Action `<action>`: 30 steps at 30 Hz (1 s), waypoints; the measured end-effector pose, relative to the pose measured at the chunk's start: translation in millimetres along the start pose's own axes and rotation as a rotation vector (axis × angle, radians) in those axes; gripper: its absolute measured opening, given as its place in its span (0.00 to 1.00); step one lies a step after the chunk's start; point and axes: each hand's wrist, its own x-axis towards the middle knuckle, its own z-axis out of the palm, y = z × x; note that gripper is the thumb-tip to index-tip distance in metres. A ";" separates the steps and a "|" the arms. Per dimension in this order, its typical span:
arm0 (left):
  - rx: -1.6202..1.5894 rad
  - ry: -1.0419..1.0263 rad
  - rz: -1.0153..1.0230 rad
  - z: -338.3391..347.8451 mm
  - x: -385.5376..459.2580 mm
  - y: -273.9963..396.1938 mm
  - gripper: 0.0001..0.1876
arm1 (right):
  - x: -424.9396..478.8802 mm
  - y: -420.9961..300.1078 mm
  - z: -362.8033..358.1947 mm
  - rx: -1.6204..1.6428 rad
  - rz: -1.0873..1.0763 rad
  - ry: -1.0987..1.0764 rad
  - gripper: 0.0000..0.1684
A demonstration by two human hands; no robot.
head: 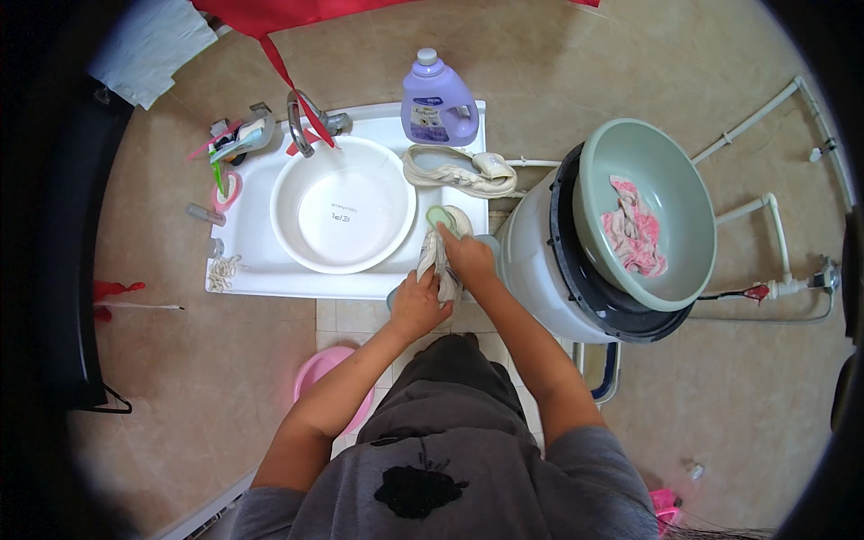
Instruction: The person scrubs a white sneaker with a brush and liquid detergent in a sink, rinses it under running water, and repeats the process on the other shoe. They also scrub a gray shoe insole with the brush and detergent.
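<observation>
At the right front corner of the white sink, my left hand (418, 305) grips the heel end of a cream shoe (428, 255). My right hand (470, 260) holds a pale green brush or scrubber (440, 217) against the same shoe, a finger lying along it; its underside is hidden. Just behind lies a second cream shoe (459, 173) on the sink's right rim, its opening upward. Left of my hands, a round white basin (343, 206) sits in the sink (253, 260) under the metal faucet (297, 125). White laces (221, 273) lie bunched at the sink's front left corner.
A purple detergent bottle (439, 101) stands at the sink's back right. To the right, a green basin (601, 202) with a pink-and-white cloth (634, 233) rests on a lidded white barrel (526, 250). A pink basin (307, 378) is below left. Red fabric (277, 61) hangs over the faucet.
</observation>
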 end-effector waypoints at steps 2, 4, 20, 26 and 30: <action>-0.018 -0.016 -0.015 1.1 0.5 1.2 0.26 | -10.4 1.9 -9.0 0.130 0.022 -0.252 0.30; -0.033 0.001 0.001 3.2 0.8 2.1 0.23 | -17.0 6.0 -20.2 0.214 0.047 -0.469 0.30; -0.052 0.093 0.095 6.5 0.3 -3.3 0.17 | -13.4 8.4 -22.4 -0.020 -0.095 -0.335 0.25; -0.090 0.046 0.036 1.4 -2.3 -4.2 0.17 | -0.4 8.2 -26.2 0.004 -0.044 -0.314 0.27; -0.080 0.140 0.089 8.1 -3.2 5.0 0.18 | -17.1 16.2 -34.8 0.010 -0.091 -0.521 0.31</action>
